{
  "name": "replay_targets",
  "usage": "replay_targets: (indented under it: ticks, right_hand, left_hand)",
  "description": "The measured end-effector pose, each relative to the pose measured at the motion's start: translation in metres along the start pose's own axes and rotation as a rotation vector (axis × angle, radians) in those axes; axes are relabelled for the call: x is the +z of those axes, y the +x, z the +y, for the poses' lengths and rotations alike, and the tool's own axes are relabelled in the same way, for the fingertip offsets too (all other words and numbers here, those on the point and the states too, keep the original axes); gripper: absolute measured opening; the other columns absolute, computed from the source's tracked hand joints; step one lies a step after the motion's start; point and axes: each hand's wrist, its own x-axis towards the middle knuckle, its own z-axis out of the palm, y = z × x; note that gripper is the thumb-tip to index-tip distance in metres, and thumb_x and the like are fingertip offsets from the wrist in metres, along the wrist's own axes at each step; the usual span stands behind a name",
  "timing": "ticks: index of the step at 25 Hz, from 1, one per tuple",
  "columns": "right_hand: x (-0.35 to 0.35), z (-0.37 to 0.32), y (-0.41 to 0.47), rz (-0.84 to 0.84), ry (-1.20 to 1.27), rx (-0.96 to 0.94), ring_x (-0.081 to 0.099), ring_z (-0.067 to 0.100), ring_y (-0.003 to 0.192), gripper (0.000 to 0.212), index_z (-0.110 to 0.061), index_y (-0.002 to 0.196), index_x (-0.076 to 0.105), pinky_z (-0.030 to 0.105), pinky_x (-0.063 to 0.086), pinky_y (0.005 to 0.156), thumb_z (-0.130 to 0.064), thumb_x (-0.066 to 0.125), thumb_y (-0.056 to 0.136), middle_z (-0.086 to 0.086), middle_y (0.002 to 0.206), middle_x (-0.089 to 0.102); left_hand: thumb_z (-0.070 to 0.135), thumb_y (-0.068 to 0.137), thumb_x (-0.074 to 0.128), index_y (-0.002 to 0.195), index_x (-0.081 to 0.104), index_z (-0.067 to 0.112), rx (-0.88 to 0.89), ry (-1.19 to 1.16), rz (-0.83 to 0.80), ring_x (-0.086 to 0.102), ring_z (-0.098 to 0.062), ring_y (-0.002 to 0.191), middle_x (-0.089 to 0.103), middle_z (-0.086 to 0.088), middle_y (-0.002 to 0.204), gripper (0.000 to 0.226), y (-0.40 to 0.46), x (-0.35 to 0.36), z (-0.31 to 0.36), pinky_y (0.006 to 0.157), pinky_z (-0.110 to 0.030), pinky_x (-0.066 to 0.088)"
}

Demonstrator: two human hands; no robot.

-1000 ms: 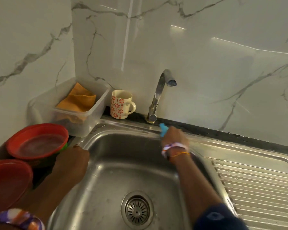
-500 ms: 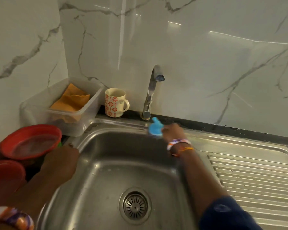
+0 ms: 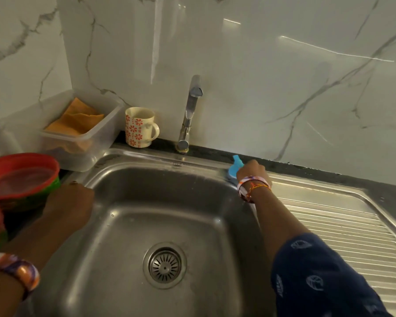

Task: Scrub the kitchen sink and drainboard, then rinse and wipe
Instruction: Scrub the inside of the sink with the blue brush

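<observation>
A steel sink [image 3: 128, 225] with a round drain [image 3: 164, 265] fills the middle of the view. Its ribbed drainboard [image 3: 343, 227] runs off to the right. My right hand [image 3: 252, 170] grips a blue scrubber [image 3: 236, 167] and holds it on the sink's back rim, at the corner where the basin meets the drainboard. My left hand [image 3: 70, 202] rests on the sink's left rim, fingers curled over the edge with nothing seen in them. The tap [image 3: 190, 110] stands behind the basin with no water running.
A flowered mug [image 3: 140, 127] stands left of the tap. A clear plastic tub [image 3: 82, 133] with an orange cloth [image 3: 78, 118] sits in the back left corner. Stacked red bowls [image 3: 18, 175] stand at the left edge. Marble wall rises close behind.
My right hand has slid the blue scrubber rightward along the back rim, from near the tap's base to the corner by the drainboard. The left hand has stayed on the left rim.
</observation>
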Motion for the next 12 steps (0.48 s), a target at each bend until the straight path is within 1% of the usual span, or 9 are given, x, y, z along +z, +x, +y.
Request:
replay_targets:
  ticks: [1,2,4,5,6,9,10,12]
  right_hand:
    - [-0.002,0.0,0.001,0.029,-0.061,0.0,0.059,0.033,0.108,0.034,-0.001,0.121,0.056,0.035,0.046,0.087,-0.022,0.051,0.095,0.017,0.118,0.062]
    - [-0.002,-0.004,0.001,0.011,-0.066,-0.011,0.059,0.033,0.108,0.034,0.0,0.122,0.056,0.035,0.046,0.088,-0.021,0.051,0.095,0.017,0.117,0.062]
    - [0.004,-0.017,0.003,-0.09,0.018,-0.048,0.061,0.032,0.103,0.033,0.002,0.12,0.058,0.033,0.047,0.085,-0.018,0.05,0.094,0.017,0.112,0.063]
    - [0.006,-0.02,0.003,-0.107,0.024,-0.057,0.061,0.032,0.101,0.034,0.002,0.119,0.059,0.032,0.046,0.084,-0.018,0.049,0.094,0.017,0.109,0.063]
    - [0.004,-0.019,0.002,-0.09,-0.018,-0.051,0.061,0.032,0.103,0.034,0.001,0.119,0.059,0.032,0.046,0.084,-0.019,0.049,0.094,0.018,0.112,0.063]
    - [-0.013,-0.001,0.001,0.063,-0.216,-0.022,0.06,0.033,0.108,0.031,-0.003,0.118,0.059,0.036,0.047,0.087,-0.022,0.051,0.094,0.016,0.118,0.063]
    - [-0.017,0.001,-0.001,0.076,-0.219,-0.014,0.06,0.034,0.107,0.031,-0.002,0.118,0.058,0.037,0.047,0.088,-0.022,0.052,0.094,0.017,0.118,0.063]
    - [-0.013,-0.011,-0.012,0.03,-0.138,-0.006,0.059,0.034,0.107,0.033,0.002,0.12,0.056,0.036,0.046,0.089,-0.019,0.052,0.095,0.02,0.119,0.062]
  left_hand:
    - [0.013,0.097,0.039,0.126,0.053,0.023,0.0,-0.008,0.002,0.056,-0.011,0.115,0.053,0.002,0.127,0.033,-0.001,0.001,0.001,0.084,-0.019,0.048]
    - [0.013,0.097,0.039,0.125,0.053,0.022,0.0,-0.015,0.002,0.056,-0.012,0.115,0.053,0.002,0.127,0.033,-0.001,0.002,0.001,0.084,-0.02,0.048]
    - [0.014,0.097,0.038,0.124,0.053,0.022,0.001,-0.007,0.005,0.057,-0.012,0.115,0.053,0.003,0.126,0.032,-0.003,0.005,-0.002,0.085,-0.02,0.048]
    - [0.014,0.097,0.037,0.123,0.053,0.022,0.005,0.007,0.015,0.057,-0.011,0.114,0.054,0.003,0.125,0.031,-0.002,0.006,-0.005,0.085,-0.02,0.048]
    - [0.015,0.098,0.037,0.122,0.053,0.021,0.009,0.024,0.023,0.058,-0.011,0.113,0.055,0.003,0.124,0.03,-0.002,0.007,-0.008,0.085,-0.02,0.048]
    - [0.015,0.097,0.039,0.12,0.054,0.02,-0.002,-0.001,0.009,0.06,-0.011,0.11,0.056,0.003,0.124,0.028,-0.005,0.011,-0.013,0.083,-0.021,0.049]
    - [0.015,0.095,0.041,0.118,0.055,0.02,-0.004,-0.03,0.0,0.06,-0.011,0.109,0.056,0.003,0.124,0.027,-0.006,0.012,-0.013,0.082,-0.021,0.049]
    - [0.016,0.094,0.045,0.117,0.057,0.019,-0.02,-0.061,-0.008,0.06,-0.013,0.108,0.056,0.002,0.124,0.026,-0.005,0.01,-0.015,0.081,-0.021,0.049]
